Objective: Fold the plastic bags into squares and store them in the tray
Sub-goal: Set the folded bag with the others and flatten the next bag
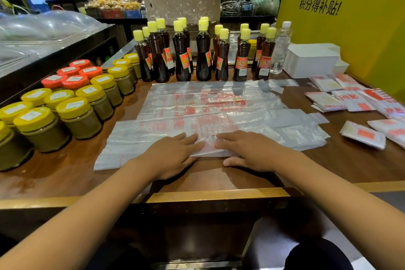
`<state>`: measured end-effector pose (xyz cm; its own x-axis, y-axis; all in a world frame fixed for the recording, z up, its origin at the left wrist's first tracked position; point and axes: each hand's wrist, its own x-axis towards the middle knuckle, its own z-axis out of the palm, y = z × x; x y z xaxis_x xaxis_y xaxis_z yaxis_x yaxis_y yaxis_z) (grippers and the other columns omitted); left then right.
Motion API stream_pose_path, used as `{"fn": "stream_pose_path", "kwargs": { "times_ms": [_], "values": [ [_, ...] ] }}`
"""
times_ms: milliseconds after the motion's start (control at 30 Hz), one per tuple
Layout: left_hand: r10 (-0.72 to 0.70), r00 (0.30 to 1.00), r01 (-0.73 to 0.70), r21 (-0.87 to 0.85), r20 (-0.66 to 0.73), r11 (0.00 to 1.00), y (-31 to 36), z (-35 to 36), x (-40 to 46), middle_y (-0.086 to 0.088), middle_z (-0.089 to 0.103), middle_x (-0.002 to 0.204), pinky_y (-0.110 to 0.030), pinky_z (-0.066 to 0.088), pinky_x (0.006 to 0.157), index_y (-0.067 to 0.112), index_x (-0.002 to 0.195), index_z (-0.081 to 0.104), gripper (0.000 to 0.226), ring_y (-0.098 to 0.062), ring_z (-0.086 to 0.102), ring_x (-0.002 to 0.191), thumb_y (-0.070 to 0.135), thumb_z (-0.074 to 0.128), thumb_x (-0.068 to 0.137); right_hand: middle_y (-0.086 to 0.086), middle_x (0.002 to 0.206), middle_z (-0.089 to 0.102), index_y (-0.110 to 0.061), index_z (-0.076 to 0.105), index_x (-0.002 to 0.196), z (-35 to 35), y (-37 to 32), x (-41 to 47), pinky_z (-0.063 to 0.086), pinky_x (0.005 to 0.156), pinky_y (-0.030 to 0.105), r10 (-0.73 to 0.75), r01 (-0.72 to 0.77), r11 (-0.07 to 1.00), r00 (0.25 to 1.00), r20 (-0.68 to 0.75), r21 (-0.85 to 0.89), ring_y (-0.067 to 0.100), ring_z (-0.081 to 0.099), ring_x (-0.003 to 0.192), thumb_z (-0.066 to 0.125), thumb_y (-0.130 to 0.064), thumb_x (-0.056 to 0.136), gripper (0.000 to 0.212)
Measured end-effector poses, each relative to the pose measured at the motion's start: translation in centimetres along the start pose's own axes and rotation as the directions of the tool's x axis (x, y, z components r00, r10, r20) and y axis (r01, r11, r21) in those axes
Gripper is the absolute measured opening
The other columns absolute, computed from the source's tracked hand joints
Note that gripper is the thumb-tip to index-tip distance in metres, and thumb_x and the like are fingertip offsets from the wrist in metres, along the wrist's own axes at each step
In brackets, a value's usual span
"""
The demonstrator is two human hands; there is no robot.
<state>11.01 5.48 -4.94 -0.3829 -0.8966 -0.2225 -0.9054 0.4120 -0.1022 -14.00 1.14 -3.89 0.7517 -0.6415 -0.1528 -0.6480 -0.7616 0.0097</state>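
I see both bare forearms reaching forward, my left hand (173, 153) and right hand (245, 151) lying palm-down side by side, fingers straight and angled toward each other, fingertips nearly meeting on the near bag (135, 138).

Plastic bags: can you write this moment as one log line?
step: flattening fold | left hand: flat on plastic bag | right hand: flat on same bag | folded squares: on table, right | white tray: behind them

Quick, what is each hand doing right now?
Left hand: open, pressing flat on the plastic bag.
Right hand: open, pressing flat on the same bag.
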Motion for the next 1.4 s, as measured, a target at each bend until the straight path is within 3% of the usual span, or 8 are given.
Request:
{"fn": "stream_pose_path", "kwargs": {
  "times_ms": [100,200,367,567,933,1133,1267,1400],
  "values": [
    [-0.011,1.0,0.012,-0.18,0.003,0.984,-0.2,-0.8,-0.1,0.008,0.018,0.167,-0.038,0.023,0.123,0.035,0.159,0.022,0.05,-0.018,0.021,0.153,0.043,0.028,0.109,-0.01,0.161,0.031,-0.032,0.042,0.149,-0.1,0.3,-0.4,0.043,0.107,0.038,0.053,-0.054,0.998,0.998,-0.019,-0.045,0.018,0.041,0.139,0.048,-0.044,0.103,0.048],
    [-0.032,0.999,0.041,-0.323,0.034,0.945,-0.8,-2.1,0.0,0.001,0.052,0.15,-0.035,0.037,0.109,0.027,0.148,0.047,0.044,-0.022,0.049,0.132,0.042,0.035,0.109,-0.006,0.12,0.066,-0.028,0.067,0.116,-1.0,1.2,-0.9,0.05,0.09,0.037,0.111,-0.104,0.99,0.991,-0.069,0.096,0.017,0.061,0.109,0.053,-0.035,0.102,0.021],
    [-0.019,1.0,0.011,-0.429,-0.014,0.903,-3.3,-4.1,1.3,0.0,0.061,0.078,-0.031,0.036,0.065,0.017,0.082,0.061,0.03,-0.015,0.052,0.071,0.031,0.05,0.105,-0.002,0.063,0.055,-0.017,0.06,0.068,-3.8,4.6,-0.1,0.034,0.06,0.033,0.134,-0.105,0.964,0.986,-0.104,0.245,0.011,0.048,0.06,0.068,-0.029,0.095,0.031],
    [-0.066,0.997,0.053,-0.289,-0.036,0.956,-6.3,-5.1,4.0,-0.002,0.055,0.081,-0.033,0.033,0.061,0.012,0.084,0.056,0.033,-0.021,0.049,0.073,0.04,0.054,0.102,-0.001,0.104,0.06,-0.021,0.058,0.109,-5.2,7.6,3.7,0.043,0.077,0.035,0.226,-0.214,0.966,0.971,-0.073,0.148,0.02,0.055,0.095,0.064,-0.032,0.098,0.016],
    [-0.139,0.982,0.125,-0.109,-0.132,0.986,-8.7,-2.7,7.4,-0.001,0.057,0.095,-0.044,0.049,0.081,0.021,0.086,0.054,0.038,-0.022,0.055,0.085,0.044,0.033,0.108,0.001,0.096,0.061,-0.021,0.057,0.095,-6.1,9.7,8.7,0.047,0.071,0.034,0.225,-0.23,0.969,0.972,-0.06,-0.095,0.021,0.057,0.086,0.055,-0.042,0.101,0.021],
    [-0.101,0.961,0.074,-0.111,-0.259,0.991,-10.8,-1.7,6.9,0.004,0.064,0.087,-0.031,0.039,0.06,0.022,0.094,0.061,0.04,-0.017,0.057,0.08,0.048,0.033,0.106,-0.007,0.092,0.064,-0.023,0.062,0.096,-5.8,11.3,5.4,0.05,0.073,0.038,0.222,-0.221,0.975,0.972,-0.082,0.028,0.017,0.058,0.086,0.065,-0.049,0.092,0.027],
    [-0.101,0.943,0.057,-0.145,-0.317,0.988,-11.3,-1.1,6.4,0.011,0.051,0.069,-0.03,0.03,0.054,0.029,0.076,0.048,0.039,-0.008,0.045,0.064,0.053,0.031,0.102,-0.01,0.078,0.061,-0.024,0.062,0.08,-6.3,13.0,3.2,0.036,0.061,0.024,0.254,-0.24,0.961,0.962,-0.101,0.136,0.015,0.057,0.077,0.066,-0.032,0.095,0.017],
    [-0.137,0.937,0.068,-0.216,-0.321,0.974,-11.8,-0.8,6.0,0.014,0.047,0.066,-0.035,0.033,0.056,0.033,0.069,0.038,0.039,-0.003,0.042,0.061,0.058,0.024,0.095,-0.005,0.071,0.071,-0.019,0.068,0.076,-7.2,15.0,1.3,0.048,0.067,0.027,0.365,-0.279,0.86,0.921,-0.134,0.427,0.007,0.069,0.068,0.063,-0.019,0.098,0.022]
  ]
}}
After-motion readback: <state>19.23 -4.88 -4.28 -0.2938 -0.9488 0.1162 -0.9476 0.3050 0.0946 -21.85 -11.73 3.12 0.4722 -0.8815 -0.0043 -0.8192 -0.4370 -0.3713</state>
